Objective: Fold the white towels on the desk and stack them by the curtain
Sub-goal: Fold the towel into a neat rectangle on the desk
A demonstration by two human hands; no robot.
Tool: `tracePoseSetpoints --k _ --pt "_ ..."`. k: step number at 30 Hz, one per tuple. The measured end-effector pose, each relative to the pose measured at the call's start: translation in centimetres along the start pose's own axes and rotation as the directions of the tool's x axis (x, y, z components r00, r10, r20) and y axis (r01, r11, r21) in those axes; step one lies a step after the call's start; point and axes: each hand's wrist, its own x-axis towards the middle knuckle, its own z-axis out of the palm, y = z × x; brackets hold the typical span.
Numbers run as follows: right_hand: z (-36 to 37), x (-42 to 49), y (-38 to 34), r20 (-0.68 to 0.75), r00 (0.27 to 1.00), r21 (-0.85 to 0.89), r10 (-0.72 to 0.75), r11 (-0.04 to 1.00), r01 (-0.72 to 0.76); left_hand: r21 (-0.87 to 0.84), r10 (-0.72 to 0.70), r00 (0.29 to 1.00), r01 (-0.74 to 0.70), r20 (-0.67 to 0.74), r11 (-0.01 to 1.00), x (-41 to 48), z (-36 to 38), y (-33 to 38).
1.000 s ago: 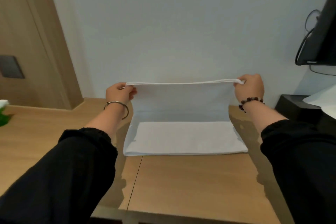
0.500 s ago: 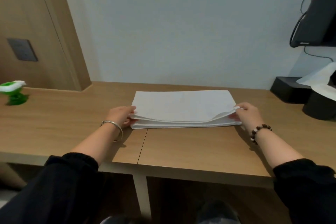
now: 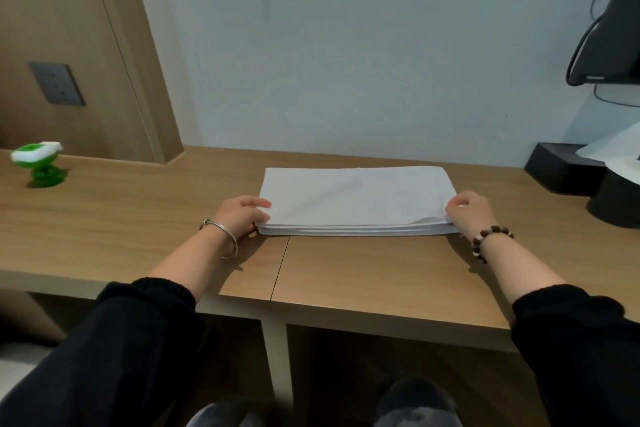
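The folded white cloth towel (image 3: pixel 356 198) lies flat on the light-brown wooden desk (image 3: pixel 346 270), spanning the gap between both hands. Left hand (image 3: pixel 239 218): fingers curled round the towel's near-left corner, gripping the stacked layers. Right hand (image 3: pixel 471 215): fingertips pinch the slightly raised top layer at the near-right corner. The marking on the black screen (image 3: pixel 616 28), above and beyond the right fingers, is too small to read.
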Motion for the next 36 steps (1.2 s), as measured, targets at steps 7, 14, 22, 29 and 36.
tracePoseSetpoints --k 7,14,22,29,36 --pt "-0.1 0.2 0.1 -0.015 1.0 0.042 0.003 0.999 -0.003 0.269 0.148 0.988 -0.129 -0.051 0.954 0.2 0.2 0.1" --pt "-0.5 0.0 -0.4 -0.034 0.997 0.19 0.073 0.98 -0.065 0.412 0.194 0.98 -0.161 -0.039 0.897 0.8 0.3 0.0" --pt "-0.6 -0.4 -1.3 -0.178 0.981 0.268 0.075 0.963 -0.025 0.639 0.231 0.973 -0.173 -0.007 0.749 0.8 0.7 0.6" --pt "-0.4 -1.2 -0.2 -0.196 0.981 0.052 0.01 0.999 0.0 0.683 0.274 0.961 -0.183 -0.026 0.707 0.8 1.1 0.2" --pt "0.0 -2.6 -0.8 -0.014 0.972 -0.7 -0.233 0.697 0.157 0.765 0.336 0.941 -0.242 0.036 0.596 0.5 1.0 0.0"
